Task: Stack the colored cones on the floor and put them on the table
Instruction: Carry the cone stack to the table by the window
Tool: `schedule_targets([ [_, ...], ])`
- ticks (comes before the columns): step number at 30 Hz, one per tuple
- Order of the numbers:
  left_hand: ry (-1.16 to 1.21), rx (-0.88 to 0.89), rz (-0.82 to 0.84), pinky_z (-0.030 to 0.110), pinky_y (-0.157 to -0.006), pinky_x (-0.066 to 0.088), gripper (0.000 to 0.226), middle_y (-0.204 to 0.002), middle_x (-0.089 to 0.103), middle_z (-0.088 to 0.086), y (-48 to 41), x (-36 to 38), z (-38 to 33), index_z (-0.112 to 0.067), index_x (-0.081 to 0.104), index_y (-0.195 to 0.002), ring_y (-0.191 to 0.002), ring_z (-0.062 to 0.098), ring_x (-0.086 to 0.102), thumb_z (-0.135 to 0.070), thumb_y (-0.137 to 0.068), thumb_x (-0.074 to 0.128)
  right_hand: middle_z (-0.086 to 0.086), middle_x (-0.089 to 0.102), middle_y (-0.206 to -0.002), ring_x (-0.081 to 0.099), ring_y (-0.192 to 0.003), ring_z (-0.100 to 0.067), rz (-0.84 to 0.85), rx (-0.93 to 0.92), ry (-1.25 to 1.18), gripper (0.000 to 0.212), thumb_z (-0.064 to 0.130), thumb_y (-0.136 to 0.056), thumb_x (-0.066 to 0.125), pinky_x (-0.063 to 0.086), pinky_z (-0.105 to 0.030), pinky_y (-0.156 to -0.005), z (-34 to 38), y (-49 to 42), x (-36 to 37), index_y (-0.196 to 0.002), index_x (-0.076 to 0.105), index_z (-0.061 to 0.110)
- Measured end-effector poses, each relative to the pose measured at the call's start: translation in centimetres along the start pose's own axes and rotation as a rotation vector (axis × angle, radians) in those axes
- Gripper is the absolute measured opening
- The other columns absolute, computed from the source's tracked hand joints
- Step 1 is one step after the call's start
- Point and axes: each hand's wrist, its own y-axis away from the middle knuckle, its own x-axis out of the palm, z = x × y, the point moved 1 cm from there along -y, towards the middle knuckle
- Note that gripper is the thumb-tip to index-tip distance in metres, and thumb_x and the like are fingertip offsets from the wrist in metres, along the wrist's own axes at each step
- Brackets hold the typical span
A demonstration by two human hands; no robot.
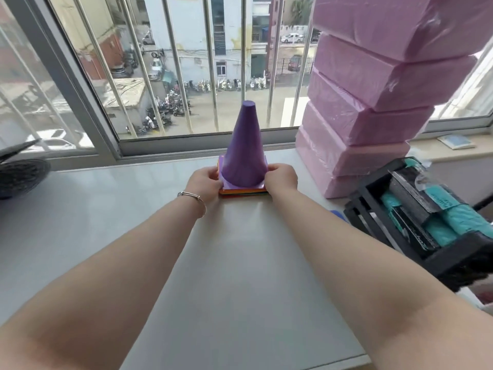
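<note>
Head view is showing the stack of cones (243,166), purple cone on top, sitting on the pale desk (240,263) near the window, with the left hand (205,184) and right hand (281,177) each forming a closed grip on opposite edges of the square bases. Between the two grips the stack is standing upright, its coloured lower bases peeking out just beneath the fingers. The placing is looking nearly done, so the person is best easing both grips outward together, keeping the bases flat and clear of the pink blocks (360,124) beyond the right grip.
</note>
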Motion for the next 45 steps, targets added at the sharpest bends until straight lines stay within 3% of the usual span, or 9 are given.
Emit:
schedule_targets([
  [3, -0.027, 0.018, -0.016, 0.027, -0.064, 0.036, 0.028, -0.072, 0.056, 0.0, -0.2, 0.0, 0.0, -0.013, 0.068, -0.073, -0.066, 0.012, 0.044, 0.006, -0.075, 0.048, -0.023, 0.07, -0.107, 0.045, -0.075, -0.02, -0.011, -0.002, -0.007, 0.039, -0.004, -0.071, 0.04, 0.037, -0.027, -0.065, 0.3, -0.2, 0.1, -0.094, 0.07, -0.002],
  [7, -0.03, -0.043, -0.021, 0.029, -0.063, 0.032, 0.028, -0.07, 0.052, 0.002, -0.5, -0.2, 0.0, -0.016, 0.065, -0.059, -0.068, 0.016, 0.042, 0.005, -0.069, 0.049, -0.011, 0.067, -0.122, 0.061, -0.104, -0.027, -0.018, -0.018, -0.013, 0.041, -0.001, -0.084, 0.043, 0.048, -0.03, -0.086, 0.6, -0.1, 0.0, -0.117, 0.065, 0.008],
  [10, -0.066, -0.056, -0.03, 0.029, -0.066, 0.036, 0.026, -0.073, 0.058, 0.0, -1.0, -0.3, 0.4, -0.011, 0.068, -0.073, -0.069, 0.015, 0.046, -0.002, -0.06, 0.049, -0.004, 0.065, -0.122, 0.061, -0.108, -0.024, -0.018, -0.021, -0.04, 0.04, 0.002, -0.086, 0.045, 0.05, -0.033, -0.093, 0.3, -0.5, 0.0, -0.12, 0.06, 0.014],
  [14, -0.135, -0.076, -0.048, 0.028, -0.066, 0.04, 0.035, -0.076, 0.062, 0.0, -1.4, -0.2, 0.8, -0.014, 0.07, -0.085, -0.069, 0.017, 0.051, -0.004, -0.059, 0.049, -0.003, 0.066, -0.117, 0.058, -0.1, -0.021, -0.011, -0.03, -0.035, 0.038, 0.002, -0.084, 0.046, 0.048, -0.03, -0.087, 0.5, -0.9, 0.1, -0.115, 0.063, 0.016],
  [18, -0.097, -0.086, -0.05, 0.029, -0.069, 0.042, 0.031, -0.079, 0.064, 0.001, -0.9, -0.2, -0.1, -0.021, 0.072, -0.08, -0.071, 0.017, 0.052, 0.001, -0.067, 0.054, -0.002, 0.066, -0.112, 0.055, -0.094, -0.02, -0.003, -0.032, -0.027, 0.037, 0.0, -0.083, 0.045, 0.042, -0.026, -0.08, 0.7, -1.0, 0.3, -0.111, 0.065, 0.015],
  [23, -0.087, -0.079, -0.042, 0.028, -0.073, 0.045, 0.039, -0.085, 0.067, 0.004, -0.7, -0.4, -0.4, -0.019, 0.073, -0.099, -0.074, 0.017, 0.055, 0.005, -0.072, 0.059, -0.004, 0.069, -0.112, 0.055, -0.094, -0.021, -0.013, -0.056, -0.019, 0.039, -0.002, -0.082, 0.045, 0.042, -0.026, -0.079, 0.5, -1.3, 0.5, -0.109, 0.068, 0.015],
  [31, -0.047, -0.072, -0.069, 0.025, -0.077, 0.052, 0.042, -0.101, 0.074, 0.003, -1.0, -0.8, -0.3, -0.022, 0.063, -0.124, -0.082, 0.02, 0.072, -0.011, -0.083, 0.067, -0.002, 0.07, -0.111, 0.055, -0.093, -0.019, 0.003, -0.084, -0.006, 0.038, 0.0, -0.082, 0.049, 0.04, -0.024, -0.078, 0.3, -1.6, 0.5, -0.109, 0.069, 0.017],
  [35, -0.141, -0.053, -0.117, 0.031, -0.091, 0.053, 0.043, -0.098, 0.075, -0.004, -1.1, -0.9, 0.0, -0.032, 0.064, -0.121, -0.092, 0.017, 0.071, -0.024, -0.079, 0.07, -0.002, 0.072, -0.108, 0.062, -0.102, -0.023, 0.059, -0.105, -0.004, 0.038, 0.003, -0.082, 0.05, 0.043, -0.024, -0.078, 0.1, -1.4, 0.3, -0.107, 0.072, 0.02],
  [45, -0.209, -0.048, -0.15, 0.027, -0.087, 0.05, 0.044, -0.099, 0.074, -0.002, -0.7, -0.3, -0.4, -0.033, 0.063, -0.122, -0.092, 0.016, 0.068, -0.022, -0.08, 0.07, -0.001, 0.074, -0.105, 0.064, -0.102, -0.025, 0.12, -0.14, 0.009, 0.036, 0.007, -0.083, 0.05, 0.049, -0.027, -0.081, 0.1, -1.6, -0.2, -0.103, 0.074, 0.024],
])
